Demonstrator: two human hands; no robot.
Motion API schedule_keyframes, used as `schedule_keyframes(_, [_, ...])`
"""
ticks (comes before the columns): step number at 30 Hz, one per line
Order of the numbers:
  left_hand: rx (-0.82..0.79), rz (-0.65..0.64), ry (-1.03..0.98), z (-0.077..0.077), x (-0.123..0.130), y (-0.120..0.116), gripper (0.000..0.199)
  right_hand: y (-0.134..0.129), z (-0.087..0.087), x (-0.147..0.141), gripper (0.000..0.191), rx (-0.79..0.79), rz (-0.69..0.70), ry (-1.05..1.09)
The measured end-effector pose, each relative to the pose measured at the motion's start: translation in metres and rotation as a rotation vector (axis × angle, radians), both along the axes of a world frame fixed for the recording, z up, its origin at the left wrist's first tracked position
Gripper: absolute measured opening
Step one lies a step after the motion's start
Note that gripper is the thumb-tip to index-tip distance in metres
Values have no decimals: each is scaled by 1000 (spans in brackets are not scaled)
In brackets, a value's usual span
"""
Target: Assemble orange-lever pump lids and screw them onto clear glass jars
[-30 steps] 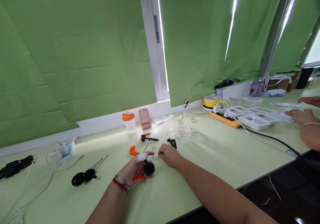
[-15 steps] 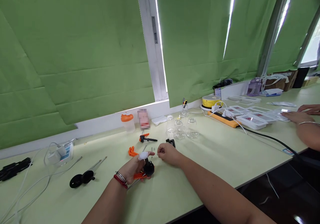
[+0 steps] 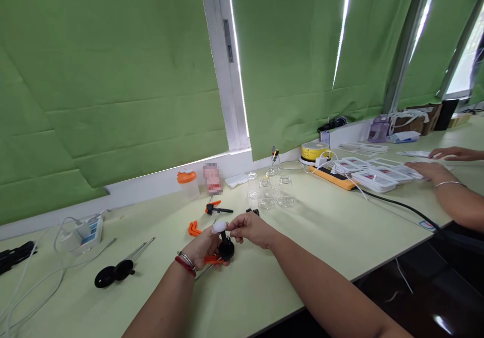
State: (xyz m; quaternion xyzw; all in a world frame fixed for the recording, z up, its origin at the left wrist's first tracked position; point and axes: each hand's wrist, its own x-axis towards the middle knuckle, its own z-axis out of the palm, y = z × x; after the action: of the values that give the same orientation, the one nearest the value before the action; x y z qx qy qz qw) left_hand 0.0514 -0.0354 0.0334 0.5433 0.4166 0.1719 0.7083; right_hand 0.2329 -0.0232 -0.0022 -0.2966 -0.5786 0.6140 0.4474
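Observation:
My left hand (image 3: pixel 202 249) is closed around a black plastic part with a round base (image 3: pixel 227 250). An orange lever (image 3: pixel 212 260) and a thin metal rod (image 3: pixel 204 273) stick out of the same grip. White wrapping (image 3: pixel 219 227) sits at that hand's fingertips. Close by on the right, my right hand (image 3: pixel 250 229) has thumb and fingers pinched together beside the wrapping; anything between them is too small to make out. Behind the hands lie orange plastic pieces (image 3: pixel 194 228) and a black-and-orange handle piece (image 3: pixel 219 209). Short black parts (image 3: pixel 252 212) are partly hidden behind my right hand.
Several clear glass jars (image 3: pixel 266 194) stand beyond my hands, near an orange-lidded cup (image 3: pixel 188 183). Left are black discs with metal rods (image 3: pixel 114 273), cables and a power strip (image 3: pixel 88 234). Right are an orange power strip (image 3: pixel 333 178), stacked white frames (image 3: pixel 374 179) and another person's hands (image 3: pixel 425 171).
My right hand has moved left and now meets the fingertips of my left hand. My left hand keeps its hold on the black part. The view has shifted slightly.

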Motion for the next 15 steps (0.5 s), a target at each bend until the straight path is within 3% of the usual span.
schedule_keyframes(5, [-26,-4,46,-4,3,7,55,-1,0,-5,15,59,-58,-86])
schedule_keyframes(9, [-16,-7,32,-5,3,7,52,-4,1,-6,6,144,-26,-102])
schedule_keyframes(15, [-18,-19,21,-5,0,5,50,-4,-1,-8,10,176,25,-72])
